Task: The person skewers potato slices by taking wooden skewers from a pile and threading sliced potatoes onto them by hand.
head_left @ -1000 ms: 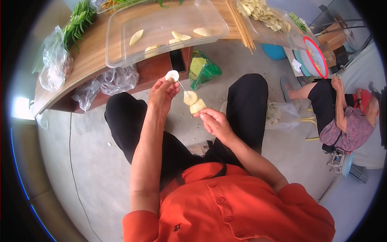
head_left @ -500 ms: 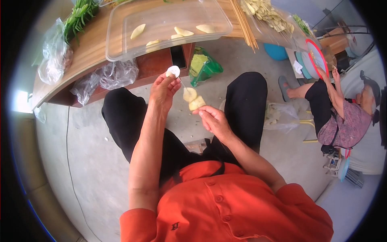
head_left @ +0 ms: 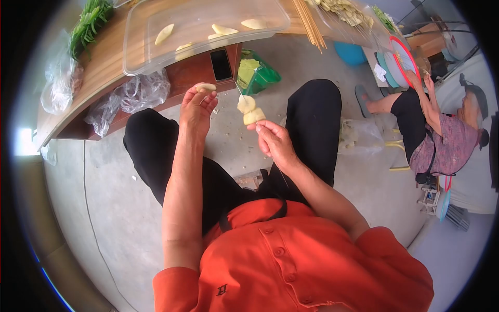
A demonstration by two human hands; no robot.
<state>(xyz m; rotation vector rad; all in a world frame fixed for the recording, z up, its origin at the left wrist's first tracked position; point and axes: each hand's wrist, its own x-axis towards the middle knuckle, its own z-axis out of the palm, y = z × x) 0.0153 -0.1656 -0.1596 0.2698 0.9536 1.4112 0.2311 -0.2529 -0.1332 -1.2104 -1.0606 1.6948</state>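
My left hand [head_left: 196, 112] pinches one pale yellow vegetable slice [head_left: 207, 87], seen nearly edge-on, between thumb and fingers. To its right, my right hand [head_left: 275, 143] grips a thin skewer [head_left: 239, 89] just below several pale slices [head_left: 247, 105] threaded close together on it. The bare tip points up and left, and the skewer's lower end shows below my right hand. A gap lies between the held slice and the tip. Ahead of both hands, a clear plastic tray [head_left: 127, 58] on the table contains several more pale slices [head_left: 224, 29].
The wooden table [head_left: 106, 49] holds bare skewers [head_left: 307, 25], filled skewers [head_left: 345, 11] and leafy greens [head_left: 91, 26]. A phone [head_left: 221, 64] and plastic bags [head_left: 143, 89] lie on the lower shelf. A green bag [head_left: 266, 74] is on the floor. Another person [head_left: 447, 140] sits at right.
The slice in my left hand has turned from face-on to nearly edge-on and is farther from the skewer tip. The skewer stands more upright. The whole view has shifted slightly.
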